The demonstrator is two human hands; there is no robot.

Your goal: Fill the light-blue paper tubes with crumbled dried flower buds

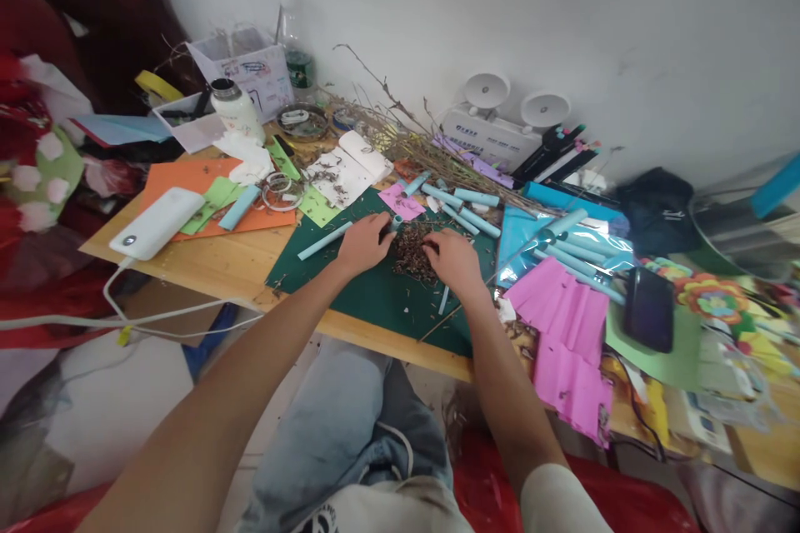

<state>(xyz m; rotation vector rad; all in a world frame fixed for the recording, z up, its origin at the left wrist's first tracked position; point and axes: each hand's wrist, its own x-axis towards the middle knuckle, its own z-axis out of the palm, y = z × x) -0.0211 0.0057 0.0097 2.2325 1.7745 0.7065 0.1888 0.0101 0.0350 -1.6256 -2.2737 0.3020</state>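
My left hand is closed around a short light-blue paper tube, whose round end shows beyond the fingertips. Just right of it lies a heap of brown dried plant bits on the green cutting mat. My right hand reaches into the right edge of this heap with thumb and fingers pinched together. Whatever is between those fingertips is too small to make out. Another blue tube lies left of my left hand, and several more are behind the heap.
Dry twigs run along the wall before a white emergency light. At left are a white power bank with its cable, orange paper and an uncapped bottle. Pink crepe paper and a black phone lie at right.
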